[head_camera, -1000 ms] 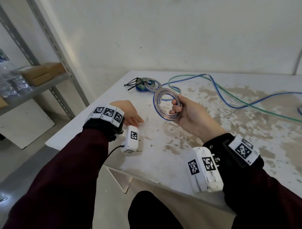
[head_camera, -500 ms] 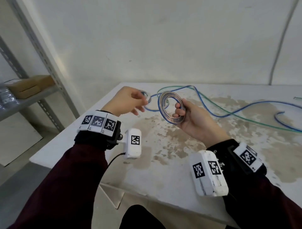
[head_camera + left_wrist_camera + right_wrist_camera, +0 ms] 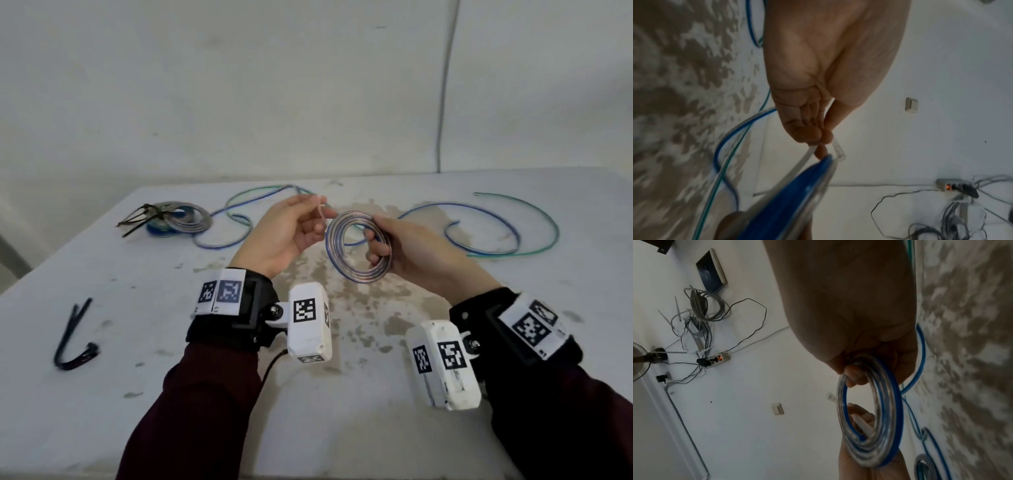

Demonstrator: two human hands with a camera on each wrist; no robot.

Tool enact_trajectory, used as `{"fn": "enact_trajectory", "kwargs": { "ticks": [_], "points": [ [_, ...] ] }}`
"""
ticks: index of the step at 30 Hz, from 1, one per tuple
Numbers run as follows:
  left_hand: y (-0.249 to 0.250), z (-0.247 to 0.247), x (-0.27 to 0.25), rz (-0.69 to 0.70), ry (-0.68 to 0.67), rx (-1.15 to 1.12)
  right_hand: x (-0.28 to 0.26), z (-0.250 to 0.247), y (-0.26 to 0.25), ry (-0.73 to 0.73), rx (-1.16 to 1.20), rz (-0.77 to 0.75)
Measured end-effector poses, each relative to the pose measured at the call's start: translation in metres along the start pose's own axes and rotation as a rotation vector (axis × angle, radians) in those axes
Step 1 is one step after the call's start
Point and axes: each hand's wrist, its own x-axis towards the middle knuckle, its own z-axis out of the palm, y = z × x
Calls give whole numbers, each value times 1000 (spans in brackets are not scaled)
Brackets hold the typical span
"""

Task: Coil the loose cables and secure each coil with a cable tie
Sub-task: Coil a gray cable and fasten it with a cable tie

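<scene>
Your right fingers (image 3: 376,248) curl through the clear-and-blue coiled cable (image 3: 359,248), gripping it upright above the stained white table (image 3: 171,377). Your left hand (image 3: 284,233) pinches a translucent white cable tie (image 3: 322,212) touching the coil's left edge.

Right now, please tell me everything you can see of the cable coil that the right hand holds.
The cable coil is a small round ring of several turns of clear, glossy-looking cable with a blue stripe. It stands nearly upright above the table, touching nothing there. The right hand grips its right side, fingers curled through the opening. The left hand pinches a pale cable tie at its upper left edge. No tie closes it yet.
</scene>
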Motion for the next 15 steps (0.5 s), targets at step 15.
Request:
{"fn": "enact_trajectory", "kwargs": {
  "ticks": [15],
  "points": [
    [-34, 5, 0, -101, -28, 64, -7, -8, 17, -62, -255, 11]
  ]
}}
